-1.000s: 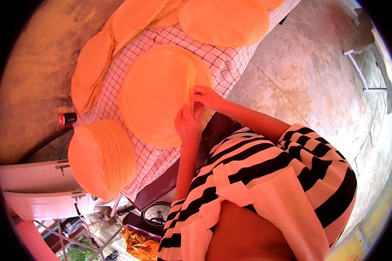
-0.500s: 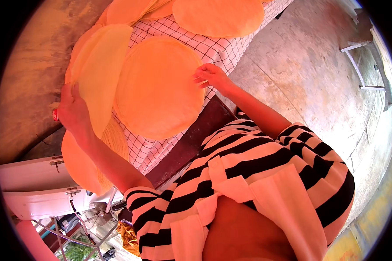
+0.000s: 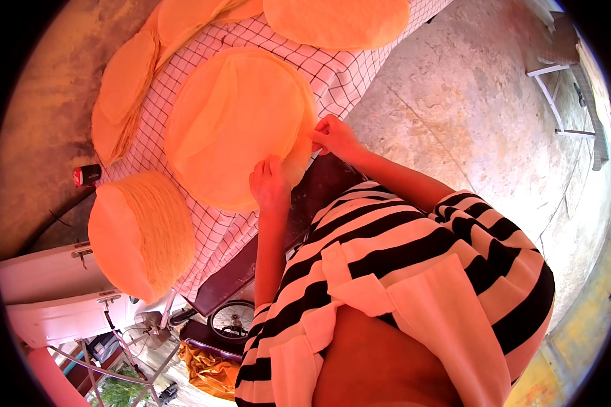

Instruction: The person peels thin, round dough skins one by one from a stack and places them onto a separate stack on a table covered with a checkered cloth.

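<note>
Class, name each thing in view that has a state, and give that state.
Checked cloth: spread out, wrinkled at right
Middle pile of round sheets: on the cloth, top creased
Left stack of sheets: piled high, layered edges showing
Left hand: at the pile's near edge, grip unclear
Right hand: at the pile's right edge, grip unclear

Left hand [image 3: 269, 183]: fingertips indistinct against the round stack [image 3: 231, 132]; grip undetermined. Right hand [image 3: 336, 138]: fingertips partly hidden; hold on the stack's edge undetermined. Sheet pile [image 3: 183, 20], upper left: cut by top edge. Far round sheets [image 3: 336, 24]: likewise. Spoked wheel [image 3: 229, 319]: partly hidden. Red-and-black cylinder [image 3: 86, 176]: markings too small. Striped shirt [image 3: 414, 271]: cut by lower edge.
</note>
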Demonstrator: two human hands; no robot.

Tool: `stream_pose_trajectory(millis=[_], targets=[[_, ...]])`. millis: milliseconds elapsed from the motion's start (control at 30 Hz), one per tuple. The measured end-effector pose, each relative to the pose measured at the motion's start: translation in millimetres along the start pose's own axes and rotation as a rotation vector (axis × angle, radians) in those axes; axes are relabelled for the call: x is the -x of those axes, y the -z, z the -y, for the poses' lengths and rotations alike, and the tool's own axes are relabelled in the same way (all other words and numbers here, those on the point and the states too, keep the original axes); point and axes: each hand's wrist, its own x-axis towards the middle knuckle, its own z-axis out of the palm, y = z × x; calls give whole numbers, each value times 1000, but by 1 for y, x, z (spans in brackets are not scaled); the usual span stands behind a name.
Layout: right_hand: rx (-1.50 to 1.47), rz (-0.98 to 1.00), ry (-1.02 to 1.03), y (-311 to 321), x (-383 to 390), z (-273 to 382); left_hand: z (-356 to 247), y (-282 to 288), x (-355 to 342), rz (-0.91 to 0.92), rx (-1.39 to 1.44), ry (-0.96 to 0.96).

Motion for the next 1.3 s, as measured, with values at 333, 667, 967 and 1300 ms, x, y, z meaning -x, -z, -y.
stream_pose_trajectory(millis=[333,667,967,1300], targets=[[-82,-20,24,-20,11,13,-8,-3,11,27,3,31],[-56,187,-137,-23,8,10,-25,2,14,-7,79,61],[-112,264,83,-20,8,2,-20,-3,13,64,192,189],[37,104,211,-23,8,-5,-25,0,3,28,63,170]])
